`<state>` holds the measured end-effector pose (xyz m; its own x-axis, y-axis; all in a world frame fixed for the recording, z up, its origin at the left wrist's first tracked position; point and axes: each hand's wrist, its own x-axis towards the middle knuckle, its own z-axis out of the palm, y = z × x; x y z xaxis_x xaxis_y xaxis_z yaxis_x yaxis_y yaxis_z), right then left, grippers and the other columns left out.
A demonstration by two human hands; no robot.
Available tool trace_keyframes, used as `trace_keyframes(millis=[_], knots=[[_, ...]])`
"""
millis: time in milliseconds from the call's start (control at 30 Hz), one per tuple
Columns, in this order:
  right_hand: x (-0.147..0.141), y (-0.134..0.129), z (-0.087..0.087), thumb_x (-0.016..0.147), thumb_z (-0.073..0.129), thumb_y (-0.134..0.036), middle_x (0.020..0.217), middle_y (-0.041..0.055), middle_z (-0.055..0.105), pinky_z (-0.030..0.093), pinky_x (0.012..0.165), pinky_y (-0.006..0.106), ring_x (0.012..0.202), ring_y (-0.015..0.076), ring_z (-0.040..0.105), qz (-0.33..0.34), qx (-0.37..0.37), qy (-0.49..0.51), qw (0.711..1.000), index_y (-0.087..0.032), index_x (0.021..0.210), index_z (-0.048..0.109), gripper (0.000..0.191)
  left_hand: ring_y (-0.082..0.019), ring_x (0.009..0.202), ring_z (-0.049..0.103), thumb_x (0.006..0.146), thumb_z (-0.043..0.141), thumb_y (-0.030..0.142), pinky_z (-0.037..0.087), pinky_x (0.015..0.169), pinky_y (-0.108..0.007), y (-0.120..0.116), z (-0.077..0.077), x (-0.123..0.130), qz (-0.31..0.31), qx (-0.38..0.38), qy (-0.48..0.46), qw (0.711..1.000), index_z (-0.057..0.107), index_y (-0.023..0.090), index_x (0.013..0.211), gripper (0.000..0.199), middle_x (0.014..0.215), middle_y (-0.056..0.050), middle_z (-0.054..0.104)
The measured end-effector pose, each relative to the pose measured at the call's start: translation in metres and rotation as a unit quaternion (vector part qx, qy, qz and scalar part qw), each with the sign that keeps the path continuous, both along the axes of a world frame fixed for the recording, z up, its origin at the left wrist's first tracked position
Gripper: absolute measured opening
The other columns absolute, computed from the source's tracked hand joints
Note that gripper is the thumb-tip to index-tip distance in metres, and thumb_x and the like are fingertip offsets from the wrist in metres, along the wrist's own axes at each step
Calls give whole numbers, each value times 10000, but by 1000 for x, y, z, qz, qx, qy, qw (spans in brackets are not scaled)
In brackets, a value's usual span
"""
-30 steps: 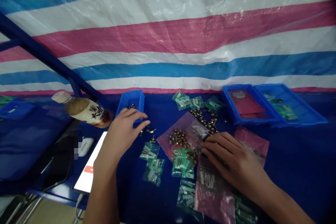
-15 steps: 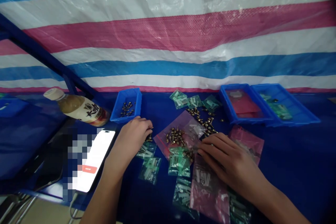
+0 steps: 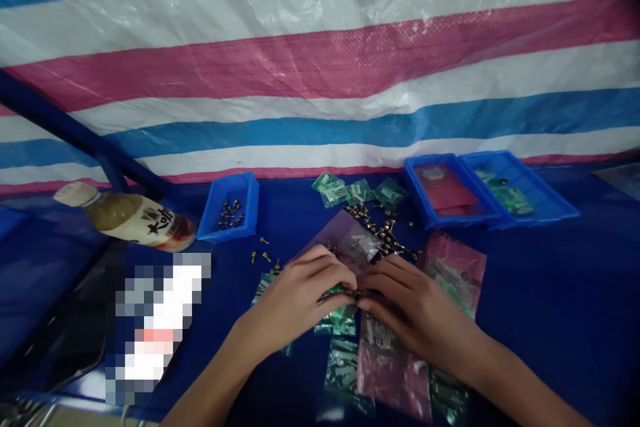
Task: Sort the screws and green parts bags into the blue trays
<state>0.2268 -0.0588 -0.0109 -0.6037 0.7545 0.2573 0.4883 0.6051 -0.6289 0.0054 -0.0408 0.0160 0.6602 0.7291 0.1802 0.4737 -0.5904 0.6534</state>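
Over the blue counter (image 3: pixel 565 320), the left hand (image 3: pixel 295 300) and right hand (image 3: pixel 420 307) met on a small green bag (image 3: pixel 341 292).

From the head view, both hands were pressed close, fingertips pinching the bag from either side, partly hiding it, above a purple bag (image 3: pixel 325 240). Brass screws (image 3: pixel 385 230) lay loose beyond the fingers, a pink bag (image 3: pixel 457 270) lay right of the right hand, and two blue trays (image 3: pixel 450 190) stood farther right. Left of the hands stood a blue bin (image 3: pixel 240 230) of screws, beside a lying bottle (image 3: pixel 133 220) and a blurred phone (image 3: pixel 160 320), under a striped tarp (image 3: pixel 320 67).
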Motion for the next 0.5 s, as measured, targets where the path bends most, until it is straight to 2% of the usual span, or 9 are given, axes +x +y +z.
trace_keyframes(millis=[100,233,400,500], knots=[[-3,-2,2,989,468,-210,894,49,608,461,737,340,847,180,532,2,-8,9,1000,-176,957,593,134,-167,987,572,916,626,217,462,869,-290,-2,-3,2,1,2,-16,1000,610,208,952,40,934,-10,674],[-4,-1,2,993,459,-211,901,47,609,460,735,322,853,173,535,-2,-14,36,999,-178,969,590,137,-164,1010,567,916,630,242,470,869,-278,-2,-6,2,22,6,-15,1000,611,211,1035,124,962,-14,676],[-1,1,-2,982,486,-196,867,33,619,463,710,299,837,162,553,-11,0,47,999,-191,971,613,127,-170,959,572,955,564,264,482,868,-307,1,-6,3,-18,32,-3,999,638,191,1023,123,921,-30,678],[-1,0,-3,971,496,-173,869,32,624,467,711,299,832,161,559,-8,9,57,998,-186,957,611,116,-179,957,577,955,565,276,487,841,-303,2,-5,5,-16,22,27,999,626,186,1000,118,915,-31,674]])
